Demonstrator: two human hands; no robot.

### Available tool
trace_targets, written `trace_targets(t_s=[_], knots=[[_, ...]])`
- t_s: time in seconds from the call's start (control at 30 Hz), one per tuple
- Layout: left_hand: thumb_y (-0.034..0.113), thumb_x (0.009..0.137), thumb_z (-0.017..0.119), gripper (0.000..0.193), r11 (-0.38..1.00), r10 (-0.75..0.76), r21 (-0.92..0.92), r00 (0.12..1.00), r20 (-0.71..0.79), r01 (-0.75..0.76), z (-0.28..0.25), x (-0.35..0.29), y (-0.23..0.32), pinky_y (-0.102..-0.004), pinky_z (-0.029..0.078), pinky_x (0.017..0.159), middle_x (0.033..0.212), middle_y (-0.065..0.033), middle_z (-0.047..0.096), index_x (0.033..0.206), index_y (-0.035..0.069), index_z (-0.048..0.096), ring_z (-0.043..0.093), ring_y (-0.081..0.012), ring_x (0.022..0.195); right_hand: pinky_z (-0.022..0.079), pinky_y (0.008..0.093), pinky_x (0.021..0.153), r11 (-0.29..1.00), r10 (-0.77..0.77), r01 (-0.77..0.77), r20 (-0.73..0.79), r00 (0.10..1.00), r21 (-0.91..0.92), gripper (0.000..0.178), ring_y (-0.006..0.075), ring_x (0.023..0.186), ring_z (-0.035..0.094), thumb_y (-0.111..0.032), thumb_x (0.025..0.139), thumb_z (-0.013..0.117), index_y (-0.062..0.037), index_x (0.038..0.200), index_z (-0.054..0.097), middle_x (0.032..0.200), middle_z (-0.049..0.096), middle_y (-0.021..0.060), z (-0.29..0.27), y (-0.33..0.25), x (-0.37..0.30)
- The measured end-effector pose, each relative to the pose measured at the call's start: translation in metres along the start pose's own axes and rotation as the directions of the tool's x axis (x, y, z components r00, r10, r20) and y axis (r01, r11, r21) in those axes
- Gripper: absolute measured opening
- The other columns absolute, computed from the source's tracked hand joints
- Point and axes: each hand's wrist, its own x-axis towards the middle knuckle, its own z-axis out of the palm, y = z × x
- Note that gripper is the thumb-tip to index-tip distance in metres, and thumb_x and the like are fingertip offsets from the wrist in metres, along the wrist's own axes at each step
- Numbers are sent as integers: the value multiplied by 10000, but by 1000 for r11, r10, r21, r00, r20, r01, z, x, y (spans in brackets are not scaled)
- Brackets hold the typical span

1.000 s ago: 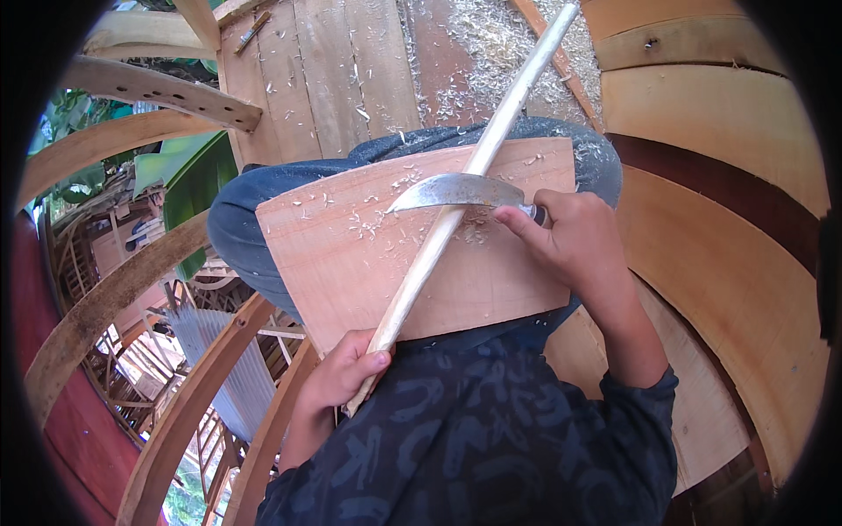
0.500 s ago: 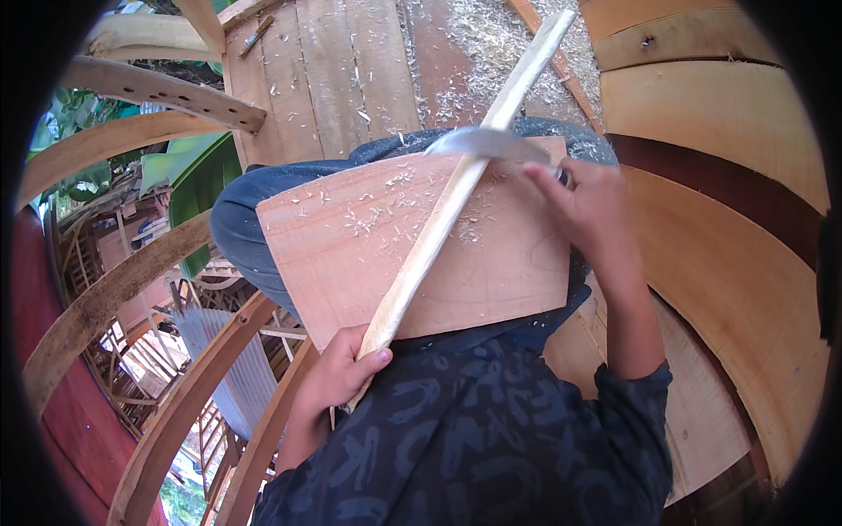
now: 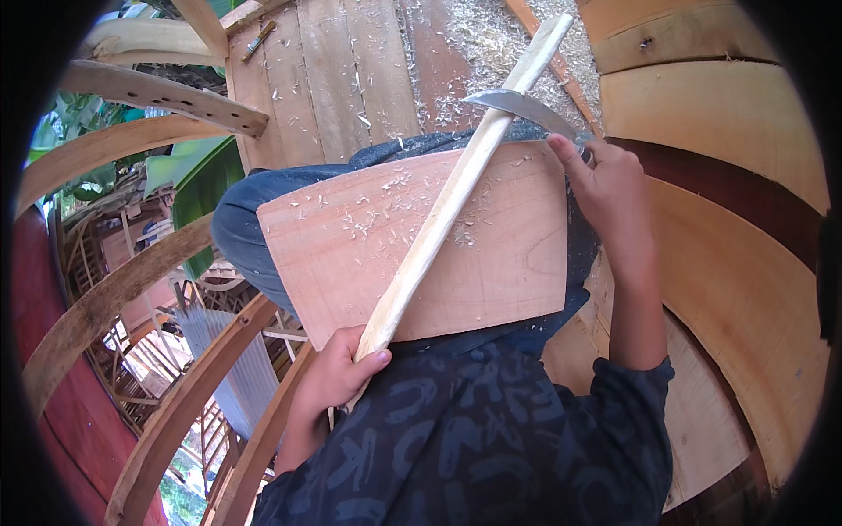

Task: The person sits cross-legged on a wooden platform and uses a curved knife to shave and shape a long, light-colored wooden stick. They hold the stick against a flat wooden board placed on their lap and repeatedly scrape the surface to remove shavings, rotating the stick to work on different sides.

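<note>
My left hand (image 3: 345,368) is closed around the near end of a long pale wooden stick (image 3: 438,216). The stick slants up and away to the right, over a flat reddish-brown board (image 3: 338,272) that lies across my lap. In my right hand (image 3: 607,180) is the handle of a knife with a broad curved blade (image 3: 524,107); the fingers hide most of the handle. The blade rests across the stick's far part, just beyond the board's far edge. Small wood shavings (image 3: 373,215) are scattered on the board.
Planks (image 3: 329,83) form the floor ahead, with a heap of shavings (image 3: 487,44) and a thin wood strip (image 3: 561,74). A small brush-like tool (image 3: 259,39) lies far left. Curved timber ribs (image 3: 189,408) stand open on the left; a plank wall (image 3: 719,219) curves up on the right.
My right hand has moved away from me and slightly right, carrying the knife farther along the stick toward its far end. My left hand keeps the stick in nearly the same place.
</note>
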Motion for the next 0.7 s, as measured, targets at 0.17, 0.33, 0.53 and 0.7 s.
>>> trace_targets(t_s=[0.17, 0.33, 0.53, 0.7], knots=[[373, 869, 645, 418, 997, 26, -78, 997, 76, -20, -8, 3, -9, -258, 407, 637, 738, 22, 524, 922, -38, 584, 454, -76, 720, 473, 422, 511, 943, -321, 325, 68, 945, -73, 666, 351, 548, 618, -630, 833, 587, 8, 646, 638, 536, 570, 177, 11, -21, -34], [400, 884, 618, 411, 988, 31, -150, 996, 90, -17, -7, 1, -8, -249, 381, 604, 696, 39, 473, 853, -6, 562, 424, -68, 688, 492, 424, 520, 1000, -18, 18, -17, 1000, 9, 692, 348, 541, 624, -661, 824, 574, 2, 638, 639, 529, 573, 172, 2, -4, 4], [430, 898, 587, 424, 981, 51, -193, 983, 178, -16, -12, 5, -14, -252, 366, 590, 674, 39, 438, 766, 37, 501, 409, -73, 668, 504, 412, 557, 953, -284, 291, 81, 955, -81, 686, 352, 581, 632, -642, 844, 566, 11, 645, 635, 574, 592, 188, 10, -22, -23], [445, 899, 576, 430, 975, 56, -224, 983, 173, -16, -12, 7, -13, -250, 369, 591, 678, 30, 455, 764, 40, 515, 420, -79, 660, 496, 410, 541, 998, -67, 66, -41, 997, -11, 665, 350, 557, 624, -642, 837, 574, -9, 644, 639, 579, 595, 185, 6, -9, 4]])
